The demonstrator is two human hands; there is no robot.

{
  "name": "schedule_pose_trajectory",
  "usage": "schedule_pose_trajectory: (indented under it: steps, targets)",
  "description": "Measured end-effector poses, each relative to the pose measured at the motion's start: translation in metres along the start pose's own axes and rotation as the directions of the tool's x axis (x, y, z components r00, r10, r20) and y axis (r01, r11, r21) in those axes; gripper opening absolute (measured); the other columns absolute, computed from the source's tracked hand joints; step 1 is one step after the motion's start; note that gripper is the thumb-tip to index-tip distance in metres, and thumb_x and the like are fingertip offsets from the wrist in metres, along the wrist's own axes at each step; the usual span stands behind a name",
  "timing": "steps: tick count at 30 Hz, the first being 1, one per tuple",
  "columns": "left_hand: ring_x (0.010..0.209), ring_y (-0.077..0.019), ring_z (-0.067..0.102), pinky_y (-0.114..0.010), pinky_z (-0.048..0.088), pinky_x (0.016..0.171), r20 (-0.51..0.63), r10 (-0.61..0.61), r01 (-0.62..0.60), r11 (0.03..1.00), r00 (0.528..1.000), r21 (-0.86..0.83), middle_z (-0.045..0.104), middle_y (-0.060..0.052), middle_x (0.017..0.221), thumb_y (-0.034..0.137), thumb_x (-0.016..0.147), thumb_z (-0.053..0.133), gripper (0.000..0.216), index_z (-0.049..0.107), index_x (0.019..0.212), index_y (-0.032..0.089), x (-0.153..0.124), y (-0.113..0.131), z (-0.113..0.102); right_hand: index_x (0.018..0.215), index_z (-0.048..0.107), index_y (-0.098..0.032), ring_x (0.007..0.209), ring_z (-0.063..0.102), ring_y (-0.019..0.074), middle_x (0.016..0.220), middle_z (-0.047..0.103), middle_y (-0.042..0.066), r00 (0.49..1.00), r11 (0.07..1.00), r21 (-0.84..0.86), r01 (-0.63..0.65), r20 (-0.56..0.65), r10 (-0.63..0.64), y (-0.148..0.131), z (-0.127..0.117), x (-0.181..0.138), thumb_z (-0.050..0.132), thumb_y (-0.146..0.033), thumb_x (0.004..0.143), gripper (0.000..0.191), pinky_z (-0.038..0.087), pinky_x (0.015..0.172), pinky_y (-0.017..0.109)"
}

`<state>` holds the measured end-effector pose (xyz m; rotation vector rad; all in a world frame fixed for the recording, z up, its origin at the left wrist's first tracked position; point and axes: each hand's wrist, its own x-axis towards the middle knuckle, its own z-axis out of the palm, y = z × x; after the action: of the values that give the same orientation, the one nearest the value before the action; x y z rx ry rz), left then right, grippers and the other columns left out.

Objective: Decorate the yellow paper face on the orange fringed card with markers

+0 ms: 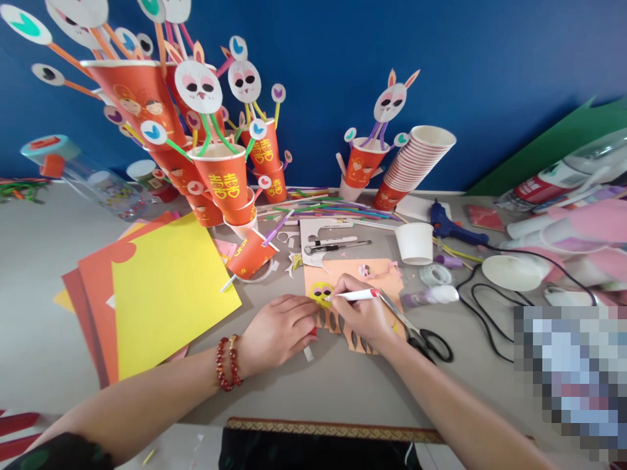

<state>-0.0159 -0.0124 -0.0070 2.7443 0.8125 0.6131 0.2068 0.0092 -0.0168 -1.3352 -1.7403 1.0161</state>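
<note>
On the peach paper sheet (294, 260) lies a small yellow paper face (321, 292) with two dark eyes. My right hand (360, 313) grips a white marker with a red end (360, 295), its tip at the face. Stretched fairly flat, my left hand (277, 333) has its fingertips at the lower left edge of the face. A small red piece (313, 332) shows by the left thumb; whether the hand holds it, I cannot tell. Black-handled scissors (431, 343) lie partly behind my right wrist. Dark leaf-shaped marks (363, 344) line the sheet's lower part.
Yellow paper (171, 300) tops coloured sheets on the left. Red paper cups with rabbit faces (228, 173) stand behind, near a leaning cup stack (421, 160). A blue glue gun (455, 228), its black cord, a white cup (414, 243) and tape (435, 275) lie right.
</note>
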Motion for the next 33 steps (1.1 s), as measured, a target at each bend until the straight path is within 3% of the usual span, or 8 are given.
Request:
schedule_pose_trajectory:
  steps: [23, 33]
  targets:
    - [0.121, -0.0228, 0.062, -0.038, 0.049, 0.105, -0.013, -0.049, 0.048, 0.998, 0.999, -0.043, 0.071, -0.01, 0.123, 0.037, 0.104, 0.046, 0.022, 0.059, 0.104, 0.019, -0.002, 0.001, 0.006, 0.07, 0.041, -0.025, 0.055, 0.044, 0.0139, 0.06, 0.045, -0.006, 0.995, 0.993, -0.07, 0.095, -0.015, -0.096, 0.007, 0.003, 0.002, 0.048, -0.026, 0.089, 0.021, 0.034, 0.054, 0.024]
    - [0.119, -0.0226, 0.063, -0.038, 0.05, 0.102, -0.046, -0.044, 0.042, 0.998, 0.998, -0.044, 0.071, -0.009, 0.124, 0.037, 0.104, 0.045, 0.023, 0.058, 0.1, 0.019, -0.001, 0.002, 0.005, 0.07, 0.043, -0.025, 0.054, 0.042, 0.0138, 0.059, 0.042, -0.006, 0.992, 0.993, -0.023, 0.115, -0.053, -0.116, 0.011, 0.006, 0.002, 0.048, -0.03, 0.093, 0.025, 0.034, 0.053, 0.024]
